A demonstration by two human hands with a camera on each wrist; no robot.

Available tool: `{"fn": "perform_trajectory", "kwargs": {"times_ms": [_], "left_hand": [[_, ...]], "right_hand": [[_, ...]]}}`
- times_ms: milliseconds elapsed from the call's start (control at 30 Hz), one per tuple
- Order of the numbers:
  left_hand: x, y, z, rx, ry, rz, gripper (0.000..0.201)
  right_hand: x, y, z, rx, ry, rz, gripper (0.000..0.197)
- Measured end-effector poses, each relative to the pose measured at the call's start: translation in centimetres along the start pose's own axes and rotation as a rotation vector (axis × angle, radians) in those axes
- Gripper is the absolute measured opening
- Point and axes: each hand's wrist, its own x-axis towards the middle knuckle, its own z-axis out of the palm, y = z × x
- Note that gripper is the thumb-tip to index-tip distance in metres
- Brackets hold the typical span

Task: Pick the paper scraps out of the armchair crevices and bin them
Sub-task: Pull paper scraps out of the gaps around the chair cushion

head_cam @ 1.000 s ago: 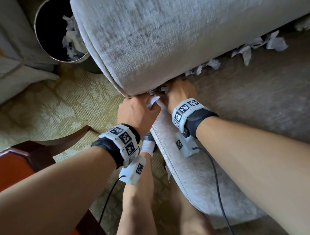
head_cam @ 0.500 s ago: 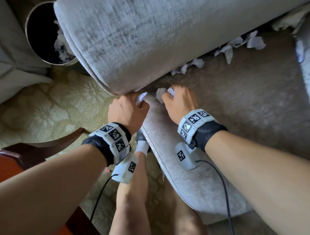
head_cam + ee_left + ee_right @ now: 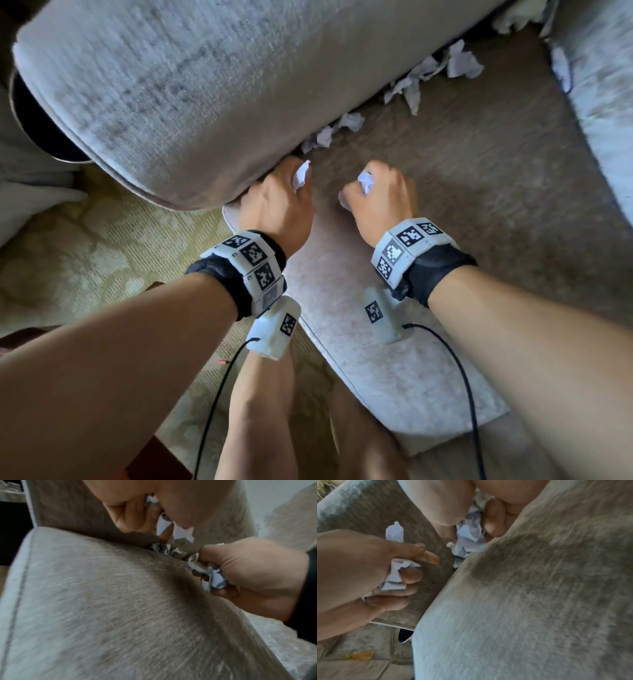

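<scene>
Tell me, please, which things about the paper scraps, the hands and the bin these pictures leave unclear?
- Bin: head view, only a dark sliver shows behind the armrest, so its contents are hidden.
- Scraps in the crevice: how deep they go is hidden under the armrest.
- Left hand and right hand: how many scraps each holds is hidden by curled fingers.
- Far corner scraps: cut off by the top edge.

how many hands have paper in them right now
2. The left hand grips a paper scrap beside the armrest; the right hand grips another scrap above the seat cushion.
</scene>
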Motion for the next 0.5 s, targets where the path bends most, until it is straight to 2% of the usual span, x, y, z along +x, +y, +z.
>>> {"fn": "perform_trajectory", "kwargs": {"times_ms": [133,267,400,500], "left_hand": [[1.6,1.6,1.0,-0.003,-0.016,0.006,0.038],[3.3,3.2,1.9,0.013,0.000,0.007,0.044],[4.6,4.3,2.5,0.036,0.050,-0.079,0.059],[5.0,4.2,2.9,0.114,0.089,-0.113,0.061]], "right_hand": [[-0.1,2.1,-0.4,0.048,0.053,0.036,0.040],[-0.4,3.5,-1.4,0.092,0.023,0.099,0.043],[-1.0,5.1,-2.3,0.142,0.034,0.097,0.043],[-1.2,6.3,-2.5,0.188,0.064,0.073,0.039]]}}
